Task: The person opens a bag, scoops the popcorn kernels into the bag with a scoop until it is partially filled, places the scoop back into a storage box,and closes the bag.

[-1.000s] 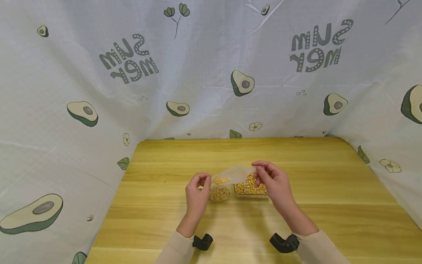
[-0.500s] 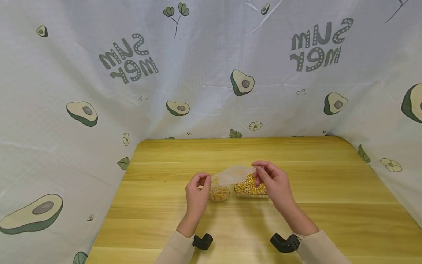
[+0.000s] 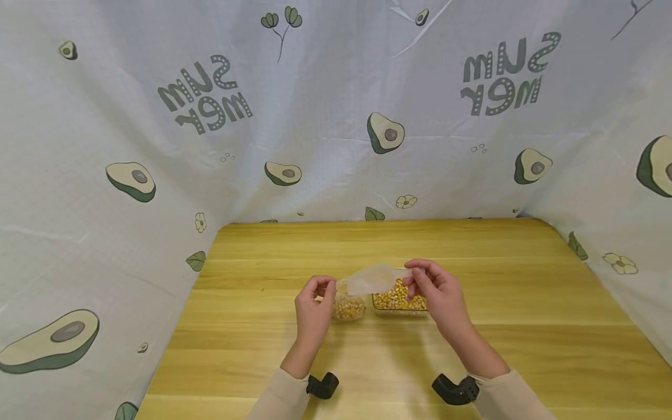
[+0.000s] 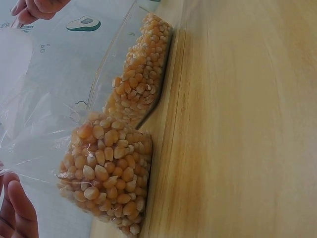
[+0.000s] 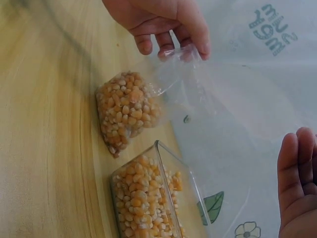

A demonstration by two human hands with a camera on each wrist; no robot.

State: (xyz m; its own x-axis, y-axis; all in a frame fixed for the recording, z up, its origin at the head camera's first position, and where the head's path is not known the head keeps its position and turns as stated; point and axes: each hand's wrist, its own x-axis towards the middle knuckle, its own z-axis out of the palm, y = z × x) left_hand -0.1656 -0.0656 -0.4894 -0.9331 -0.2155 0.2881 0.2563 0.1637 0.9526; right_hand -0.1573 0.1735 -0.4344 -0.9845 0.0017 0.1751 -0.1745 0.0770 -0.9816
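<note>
My left hand (image 3: 313, 312) pinches the rim of a clear plastic bag (image 4: 109, 168), whose lower part is filled with corn kernels and stands on the table. In my right hand (image 3: 445, 297) is the handle of a translucent white scoop (image 3: 371, 280), tipped with its front at the bag's mouth. No kernels show on the scoop in the head view; its inner side is turned away. Just right of the bag stands a clear rectangular container (image 5: 195, 183) holding more corn kernels (image 3: 396, 296), partly below the scoop and right hand.
A wooden table (image 3: 252, 338) carries the bag and the container. Behind it and along both sides hangs a pale curtain (image 3: 325, 116) printed with avocados. Black wrist cameras (image 3: 322, 385) sit at both wrists.
The yellow kernels seen on the scoop one second ago have left it as it tipped over at the bag's mouth. My right hand has shifted slightly right; the left hand stays in place.
</note>
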